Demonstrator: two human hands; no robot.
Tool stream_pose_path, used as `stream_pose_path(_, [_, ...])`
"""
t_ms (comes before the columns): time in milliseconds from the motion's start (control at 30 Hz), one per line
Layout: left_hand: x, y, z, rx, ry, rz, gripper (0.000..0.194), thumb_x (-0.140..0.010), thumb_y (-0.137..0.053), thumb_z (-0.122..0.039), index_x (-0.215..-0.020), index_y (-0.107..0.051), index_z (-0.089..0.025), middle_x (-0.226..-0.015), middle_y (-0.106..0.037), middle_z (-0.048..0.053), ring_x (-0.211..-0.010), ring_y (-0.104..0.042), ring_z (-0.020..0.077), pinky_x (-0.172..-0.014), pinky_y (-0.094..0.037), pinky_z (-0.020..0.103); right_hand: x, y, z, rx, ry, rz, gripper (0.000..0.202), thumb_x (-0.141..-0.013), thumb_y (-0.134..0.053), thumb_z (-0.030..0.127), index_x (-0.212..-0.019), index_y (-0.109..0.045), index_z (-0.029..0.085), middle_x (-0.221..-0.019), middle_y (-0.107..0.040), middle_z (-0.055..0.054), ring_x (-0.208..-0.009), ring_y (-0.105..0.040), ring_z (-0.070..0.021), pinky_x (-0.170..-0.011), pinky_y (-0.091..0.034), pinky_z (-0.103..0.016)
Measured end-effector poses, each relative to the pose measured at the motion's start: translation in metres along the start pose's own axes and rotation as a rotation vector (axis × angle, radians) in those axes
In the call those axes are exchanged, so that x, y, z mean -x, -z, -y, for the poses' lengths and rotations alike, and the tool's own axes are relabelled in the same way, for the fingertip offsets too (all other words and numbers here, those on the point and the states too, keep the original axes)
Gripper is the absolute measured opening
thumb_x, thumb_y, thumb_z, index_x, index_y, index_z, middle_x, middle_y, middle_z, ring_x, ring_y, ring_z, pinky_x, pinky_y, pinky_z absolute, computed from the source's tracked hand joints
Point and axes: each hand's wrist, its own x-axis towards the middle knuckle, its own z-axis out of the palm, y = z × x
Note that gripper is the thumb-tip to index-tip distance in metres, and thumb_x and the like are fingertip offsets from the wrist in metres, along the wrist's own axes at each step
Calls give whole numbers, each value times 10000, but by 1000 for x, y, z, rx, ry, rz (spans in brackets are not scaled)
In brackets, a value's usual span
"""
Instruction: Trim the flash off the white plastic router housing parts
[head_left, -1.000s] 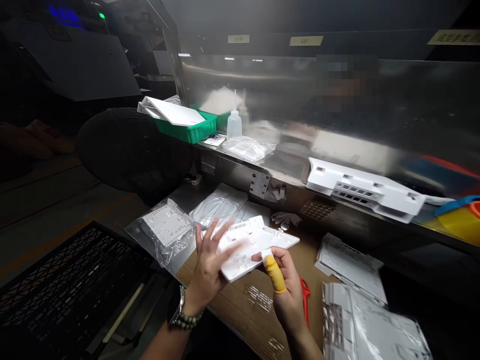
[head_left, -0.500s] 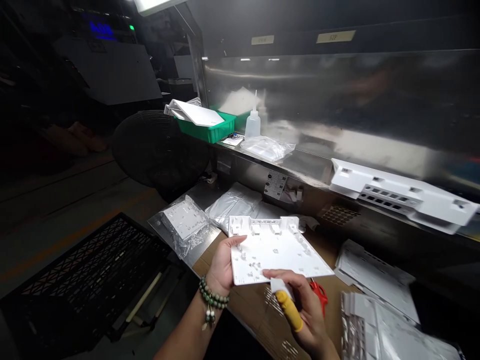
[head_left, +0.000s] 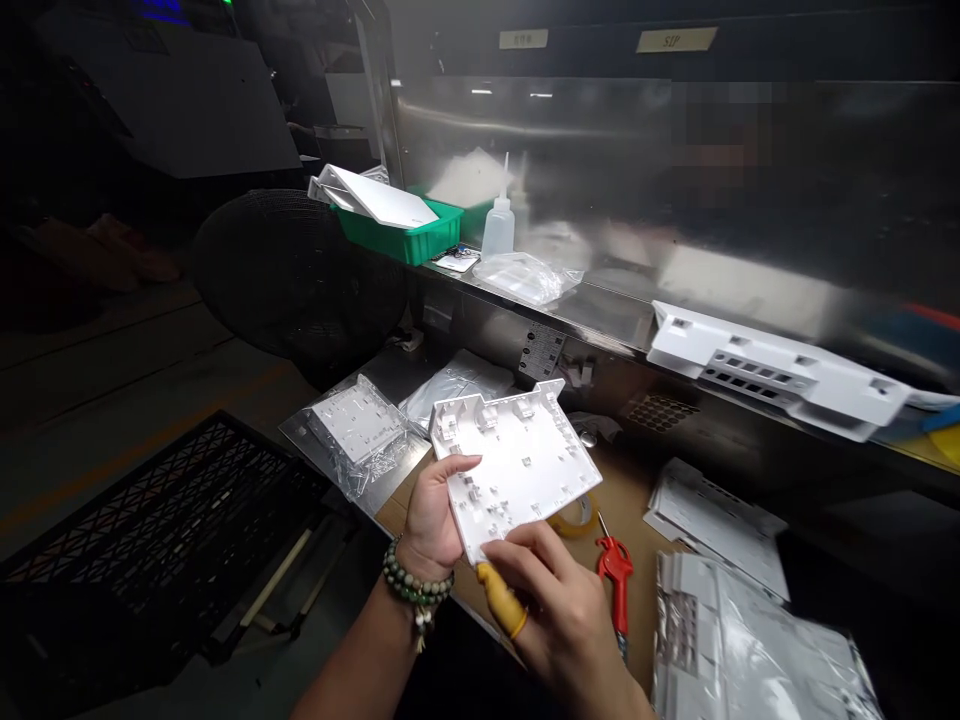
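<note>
A white molded plastic panel (head_left: 517, 460) with small clips and posts on its inner face is tilted in front of me. My left hand (head_left: 435, 515) grips its left edge, thumb over the face; a beaded bracelet is on that wrist. At the panel's lower corner is my right hand (head_left: 536, 585), its fingers closed on the edge and a yellow cover on its thumb. Whether a white cloth is still between those fingers cannot be seen. Right of the panel lie a red air gun (head_left: 615, 570) and a tape roll (head_left: 577, 520).
Bagged white parts (head_left: 360, 425) lie at the left, more stacked panels (head_left: 720, 525) at the right. On the shelf are a green bin (head_left: 405, 240), a squeeze bottle (head_left: 498, 230) and a white panel (head_left: 772, 370). A black crate (head_left: 165, 540) stands lower left.
The panel has been turned and tilted, its right side now higher. My right hand has moved left to its lower corner; the white cloth no longer shows. The view has shifted, showing the tape roll.
</note>
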Motion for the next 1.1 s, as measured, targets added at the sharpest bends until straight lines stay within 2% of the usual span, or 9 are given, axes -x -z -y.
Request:
stream_pose_path(300, [7,3,-2,-38,-113,-87,826,-640,-568,-55,-1460,-480,-112,-1086,-787,110,-985,-751,337,-1014,-550,537,7,-13,8,-54,-5,-30,167,-959,-596,180,-1101,-676,215,-904,-627,-55,-673,-624,-121,-588,-516,-224])
stream_pose_path(400, [10,9,-11,-68,-156,-126,927,-594,-569,-24,-1502,-427,-139,-1087,-790,95,-996,-750,336,-1016,-551,544,10,8,-8,-47,-63,-44,151,-949,-626,178,-1075,-695,221,-913,-631,-46,-702,-628,-116,-589,-514,-209])
stream_pose_path(500, [16,20,-26,-92,-141,-128,973,-572,-581,-36,-1522,-397,-143,-1148,-775,116,-1054,-731,366,-1027,-535,583,18,44,-37,32,-178,-214,149,-928,-681,213,-1061,-726,261,-961,-637,-35,-797,-645,-131,-637,-519,-216])
stream_pose_path(600, [25,33,-39,-111,-130,-40,964,-590,-601,-72,-1527,-401,-170,-1244,-740,134,-1144,-689,403,-1048,-508,620,26,72,-58,146,-303,-416,133,-909,-715,250,-1032,-745,291,-984,-642,-23,-850,-641,-148,-667,-508,-238])
stream_pose_path(667, [29,39,-44,-126,-129,61,929,-625,-603,-90,-1527,-410,-197,-1295,-718,133,-1206,-653,415,-1069,-484,635,27,79,-63,166,-321,-479,127,-906,-718,249,-1023,-747,288,-997,-646,-25,-871,-640,-157,-683,-513,-251])
stream_pose_path(767, [30,42,-46,-129,-133,207,885,-679,-583,-114,-1537,-405,-236,-1344,-693,117,-1278,-604,410,-1101,-450,636,22,76,-60,148,-242,-405,157,-923,-688,221,-1061,-740,275,-1027,-645,-38,-872,-644,-155,-700,-535,-257])
stream_pose_path(867, [28,42,-45,-139,-111,278,866,-712,-560,-123,-1552,-378,-230,-1365,-679,126,-1304,-582,409,-1117,-425,642,17,73,-60,155,-192,-322,154,-940,-656,205,-1061,-737,256,-1029,-644,-43,-842,-657,-140,-692,-549,-239])
stream_pose_path(1000, [26,45,-46,-220,-35,278,918,-664,-564,-67,-1553,-355,-163,-1337,-686,172,-1254,-616,426,-1099,-426,664,23,75,-66,183,-202,-347,175,-939,-649,186,-1068,-737,266,-1050,-646,-40,-883,-658,-146,-732,-551,-236])
stream_pose_path(1100, [25,48,-46,-204,1,222,939,-624,-595,-98,-1535,-368,-127,-1306,-698,191,-1204,-643,442,-1075,-441,671,27,76,-73,188,-156,-285,207,-934,-653,186,-1100,-730,284,-1073,-651,-36,-909,-662,-149,-742,-549,-228])
